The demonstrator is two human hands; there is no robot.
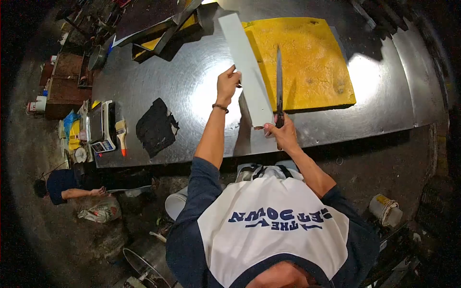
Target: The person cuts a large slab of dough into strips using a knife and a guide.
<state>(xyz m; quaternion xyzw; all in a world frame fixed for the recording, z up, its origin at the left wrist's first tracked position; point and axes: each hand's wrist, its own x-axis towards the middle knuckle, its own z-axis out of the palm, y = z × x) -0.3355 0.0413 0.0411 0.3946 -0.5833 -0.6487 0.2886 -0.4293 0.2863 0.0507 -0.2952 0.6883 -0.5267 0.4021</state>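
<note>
A long flat white strip (247, 69) is held at a slant over the metal table, along the left side of a thick yellow slab (307, 62). My left hand (227, 86) is closed on the strip's left edge, with its thumb and some fingers partly hidden. My right hand (284, 133) is wrapped around the dark handle of a long knife (279, 79), whose blade points away from me over the slab. The right thumb lies against the near end of the strip. The slab has a rough, pitted top and a dark lower edge.
On the metal table (192, 129) lie a torn black sheet (157, 127), a paintbrush (121, 137) and a digital scale (101, 127). A metal frame (168, 36) with yellow inside stands at the far left. Another person (72, 186) is at the left; buckets (385, 210) stand on the floor.
</note>
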